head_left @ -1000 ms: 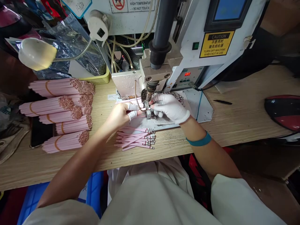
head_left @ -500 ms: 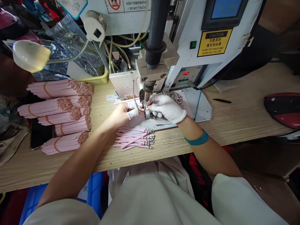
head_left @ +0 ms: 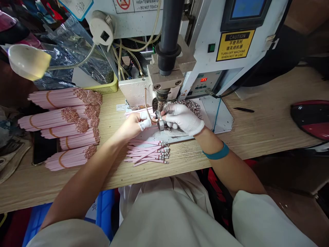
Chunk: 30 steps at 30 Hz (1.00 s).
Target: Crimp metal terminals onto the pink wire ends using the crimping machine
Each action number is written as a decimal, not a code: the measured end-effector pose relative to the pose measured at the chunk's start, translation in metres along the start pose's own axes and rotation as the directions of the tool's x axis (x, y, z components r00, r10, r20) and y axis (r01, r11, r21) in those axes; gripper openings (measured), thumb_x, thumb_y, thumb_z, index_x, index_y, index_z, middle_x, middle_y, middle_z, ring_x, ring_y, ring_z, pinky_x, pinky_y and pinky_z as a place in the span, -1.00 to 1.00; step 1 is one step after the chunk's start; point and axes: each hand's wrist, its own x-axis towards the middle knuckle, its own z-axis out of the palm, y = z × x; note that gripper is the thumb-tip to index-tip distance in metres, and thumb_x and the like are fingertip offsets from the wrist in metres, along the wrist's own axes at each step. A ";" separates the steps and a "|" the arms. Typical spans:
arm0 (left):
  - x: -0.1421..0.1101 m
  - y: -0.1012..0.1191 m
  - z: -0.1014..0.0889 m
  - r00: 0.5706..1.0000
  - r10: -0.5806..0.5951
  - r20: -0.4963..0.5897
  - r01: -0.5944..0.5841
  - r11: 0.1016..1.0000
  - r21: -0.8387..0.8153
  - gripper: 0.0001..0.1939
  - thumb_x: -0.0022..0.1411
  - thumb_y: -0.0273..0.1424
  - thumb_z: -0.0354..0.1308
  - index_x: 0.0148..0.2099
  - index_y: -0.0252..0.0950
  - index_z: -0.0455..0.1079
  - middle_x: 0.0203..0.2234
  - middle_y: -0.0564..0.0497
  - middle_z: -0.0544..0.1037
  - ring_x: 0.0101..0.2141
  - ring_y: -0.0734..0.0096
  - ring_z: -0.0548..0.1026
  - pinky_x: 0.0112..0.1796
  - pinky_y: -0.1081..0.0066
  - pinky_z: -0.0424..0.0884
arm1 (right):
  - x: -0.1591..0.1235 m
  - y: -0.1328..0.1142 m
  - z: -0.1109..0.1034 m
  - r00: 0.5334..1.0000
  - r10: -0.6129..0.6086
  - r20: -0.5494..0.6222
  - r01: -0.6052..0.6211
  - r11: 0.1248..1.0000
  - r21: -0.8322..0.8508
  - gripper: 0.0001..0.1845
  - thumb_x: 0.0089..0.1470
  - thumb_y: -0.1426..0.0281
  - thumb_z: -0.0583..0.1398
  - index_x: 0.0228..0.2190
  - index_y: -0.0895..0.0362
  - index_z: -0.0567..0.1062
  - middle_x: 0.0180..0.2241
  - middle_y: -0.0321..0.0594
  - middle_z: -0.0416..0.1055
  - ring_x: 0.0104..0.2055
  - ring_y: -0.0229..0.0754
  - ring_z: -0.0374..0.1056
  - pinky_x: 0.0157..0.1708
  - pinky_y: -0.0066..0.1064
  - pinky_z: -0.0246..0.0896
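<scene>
Under the press head [head_left: 161, 97] of a bench welding machine [head_left: 205, 51], my right grip [head_left: 182, 119], white-gloved, is clenched on a small metal block [head_left: 161, 125]. My left grip [head_left: 131, 125], bare but for white finger cots [head_left: 145, 125], sits just beside it; whether it is clenched on anything I cannot tell. A curved copper tube [head_left: 147, 109] hangs close by, a few pink strips [head_left: 140, 112] lie just behind my hands, and a steel base plate [head_left: 221, 116] spreads beneath the press head. On the tabletop [head_left: 259, 127], loose pink strips with metal-tipped ends [head_left: 147, 154] lie near my wrists — while banded bundles of pink strips with copper-coloured ends [head_left: 64, 97] are stacked to the left, under a gooseneck lamp [head_left: 28, 61]. A red digital readout [head_left: 203, 79] glows on the machine.
</scene>
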 end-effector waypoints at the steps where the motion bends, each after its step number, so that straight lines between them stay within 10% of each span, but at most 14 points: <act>1: 0.000 0.000 0.000 1.000 -0.006 -0.005 0.006 1.000 0.003 -0.81 0.06 -0.31 0.21 -0.40 -0.36 0.46 -0.49 0.08 0.44 -0.46 0.54 0.31 -0.41 0.54 0.23 | 0.000 0.000 0.000 1.000 -0.004 -0.001 0.004 1.000 -0.002 -0.89 -0.08 0.56 0.23 -0.44 0.18 0.40 -0.60 -0.37 0.28 -0.69 -0.45 0.10 -0.83 -0.63 -0.07; 30: 0.001 0.016 0.004 0.991 -0.106 -0.085 0.107 0.994 0.002 -0.84 -0.07 -0.36 0.20 -0.44 -0.35 0.51 -0.44 0.00 0.55 -0.36 0.38 0.46 -0.29 0.43 0.36 | 0.001 0.003 -0.002 0.999 -0.041 0.010 0.041 0.998 0.038 -0.83 -0.10 0.56 0.25 -0.44 0.17 0.34 -0.56 -0.38 0.27 -0.69 -0.47 0.10 -0.81 -0.62 -0.06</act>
